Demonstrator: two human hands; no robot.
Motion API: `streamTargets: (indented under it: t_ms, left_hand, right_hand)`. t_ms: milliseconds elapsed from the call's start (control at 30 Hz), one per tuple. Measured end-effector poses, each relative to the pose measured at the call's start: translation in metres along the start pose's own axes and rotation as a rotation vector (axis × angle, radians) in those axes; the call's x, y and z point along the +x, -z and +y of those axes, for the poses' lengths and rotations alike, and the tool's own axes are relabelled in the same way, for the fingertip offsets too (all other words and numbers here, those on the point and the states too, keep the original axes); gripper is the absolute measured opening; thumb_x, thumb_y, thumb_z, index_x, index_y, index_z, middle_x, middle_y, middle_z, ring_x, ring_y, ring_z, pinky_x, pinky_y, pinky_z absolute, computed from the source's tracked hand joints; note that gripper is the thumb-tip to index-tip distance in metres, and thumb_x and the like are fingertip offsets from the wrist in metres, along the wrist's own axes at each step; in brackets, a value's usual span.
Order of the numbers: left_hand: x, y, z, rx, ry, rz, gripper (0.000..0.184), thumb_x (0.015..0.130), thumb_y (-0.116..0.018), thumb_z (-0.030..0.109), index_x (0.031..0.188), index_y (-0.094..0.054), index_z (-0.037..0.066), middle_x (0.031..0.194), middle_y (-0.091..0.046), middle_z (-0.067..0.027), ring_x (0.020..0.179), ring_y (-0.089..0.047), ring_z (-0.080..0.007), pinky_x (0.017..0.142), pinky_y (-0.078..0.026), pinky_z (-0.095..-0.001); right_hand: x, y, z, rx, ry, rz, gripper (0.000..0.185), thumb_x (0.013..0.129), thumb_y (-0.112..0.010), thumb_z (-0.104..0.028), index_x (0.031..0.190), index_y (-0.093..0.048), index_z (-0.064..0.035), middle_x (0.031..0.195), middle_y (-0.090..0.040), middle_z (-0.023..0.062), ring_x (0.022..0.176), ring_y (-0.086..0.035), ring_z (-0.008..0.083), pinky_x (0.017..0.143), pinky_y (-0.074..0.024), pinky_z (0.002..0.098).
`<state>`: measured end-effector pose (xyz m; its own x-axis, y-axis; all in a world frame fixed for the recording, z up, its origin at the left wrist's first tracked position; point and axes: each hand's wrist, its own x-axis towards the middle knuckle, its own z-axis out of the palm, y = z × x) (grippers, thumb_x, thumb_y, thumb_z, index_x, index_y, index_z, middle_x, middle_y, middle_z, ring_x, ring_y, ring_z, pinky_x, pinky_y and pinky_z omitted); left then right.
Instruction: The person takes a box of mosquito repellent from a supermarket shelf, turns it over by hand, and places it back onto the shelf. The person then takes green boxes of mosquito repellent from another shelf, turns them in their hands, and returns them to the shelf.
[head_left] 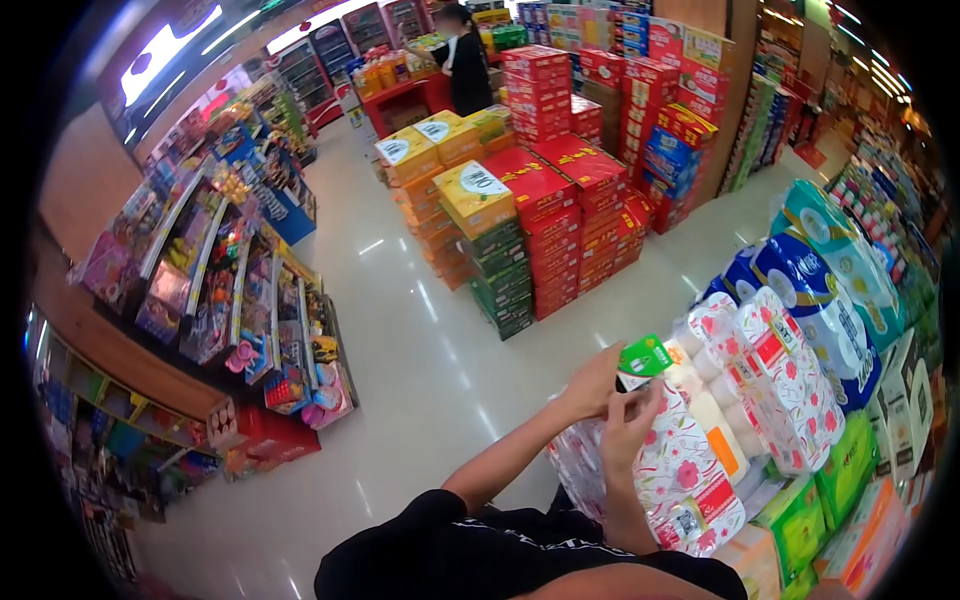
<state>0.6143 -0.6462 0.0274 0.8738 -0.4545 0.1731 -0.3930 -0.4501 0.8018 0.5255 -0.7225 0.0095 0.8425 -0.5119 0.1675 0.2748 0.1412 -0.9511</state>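
Between my hands is a small flat green-and-white packet [645,357], held over a stack of toilet paper packs. My left hand [592,385] grips its left side, with the fingertips partly hidden. From below, my right hand [630,425] pinches the lower edge with bent fingers. Just under my hands lies a plastic-wrapped toilet paper pack [688,470] with pink flowers. Beside it, another flowered pack [785,385] shows white rolls through its wrapping. An orange-labelled pack [727,452] sits between them.
Blue packs [815,300], teal packs [845,240] and green packs [848,465] crowd the right side. Red cartons [555,235] and yellow boxes [475,200] are stacked ahead. Toy shelves [210,270] line the left of the shiny floor [400,400]. Another person [465,70] stands farther back.
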Motion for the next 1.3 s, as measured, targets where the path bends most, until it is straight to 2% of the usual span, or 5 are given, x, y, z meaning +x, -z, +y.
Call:
streamTargets:
  t_ms: [300, 500, 700, 1067, 1300]
  left_hand:
    - [-0.198, 0.108, -0.054, 0.100, 0.039, 0.092, 0.093, 0.084, -0.077, 0.042, 0.151, -0.031, -0.005, 0.152, -0.038, -0.0280, 0.141, -0.039, -0.0407, 0.118, -0.033, -0.0423]
    - [-0.450, 0.203, -0.145, 0.313, 0.975, -0.717, 0.078, 0.090, -0.063, 0.056, 0.141, -0.049, -0.001, 0.138, -0.055, -0.0269, 0.127, -0.055, -0.0400, 0.106, -0.045, -0.0486]
    - [-0.583, 0.257, -0.149, 0.230, 0.848, -0.011, 0.076, 0.091, -0.061, 0.055, 0.142, -0.048, -0.001, 0.138, -0.055, -0.0253, 0.126, -0.055, -0.0395, 0.105, -0.046, -0.0472]
    - [-0.730, 0.410, -0.196, 0.109, 0.771, 0.351, 0.072, 0.093, -0.063, 0.048, 0.141, -0.048, -0.003, 0.139, -0.055, -0.0252, 0.128, -0.053, -0.0387, 0.109, -0.041, -0.0432]
    - [-0.927, 0.495, -0.243, 0.251, 1.465, 0.322, 0.076, 0.091, -0.060, 0.058, 0.141, -0.050, 0.002, 0.135, -0.058, -0.0232, 0.123, -0.057, -0.0406, 0.103, -0.046, -0.0513]
  right_hand:
    - [-0.070, -0.083, -0.031, -0.381, 0.383, -0.072, 0.050, 0.092, -0.065, -0.013, 0.136, -0.048, 0.0031, 0.145, -0.046, 0.0205, 0.134, -0.045, 0.0323, 0.109, -0.0373, 0.0438]
    - [-0.209, -0.187, 0.035, -0.731, 0.177, -1.008, 0.056, 0.091, -0.069, -0.032, 0.134, -0.055, 0.0016, 0.132, -0.059, 0.0250, 0.123, -0.057, 0.0358, 0.105, -0.0448, 0.0427]
    - [-0.341, -0.300, 0.027, -1.141, -0.034, -2.177, 0.074, 0.092, -0.064, -0.050, 0.144, -0.048, -0.0005, 0.142, -0.052, 0.0259, 0.130, -0.052, 0.0399, 0.109, -0.0420, 0.0438]
    - [-0.489, -0.528, 0.063, -1.002, 0.466, -2.191, 0.068, 0.091, -0.064, -0.049, 0.138, -0.051, -0.0002, 0.133, -0.060, 0.0232, 0.121, -0.058, 0.0409, 0.101, -0.0475, 0.0468]
    - [-0.621, -0.679, 0.096, -0.990, 0.516, -2.312, 0.068, 0.091, -0.063, -0.048, 0.136, -0.052, 0.0015, 0.131, -0.060, 0.0245, 0.122, -0.057, 0.0408, 0.103, -0.0462, 0.0461]
